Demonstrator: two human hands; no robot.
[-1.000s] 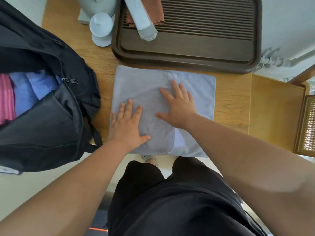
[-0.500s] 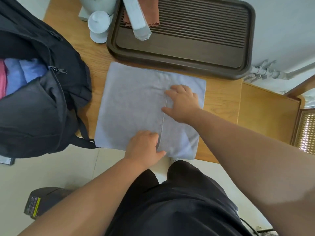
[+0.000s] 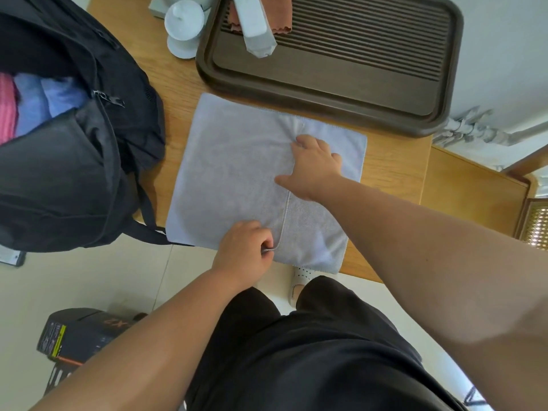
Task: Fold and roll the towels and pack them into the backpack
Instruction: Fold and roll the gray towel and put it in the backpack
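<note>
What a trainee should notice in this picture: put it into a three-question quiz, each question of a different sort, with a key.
1. True or false: the left hand lies flat and open on the grey towel.
2. What shows inside the open backpack?
A) a pink towel and blue towels
B) a pair of shoes
C) a water bottle
3. Fill in: the hand touching the grey towel nearer the dark tray is the ____ hand.

Key: 1 false, it pinches the near end of the folded edge; 2 A; 3 right, the right hand.
</note>
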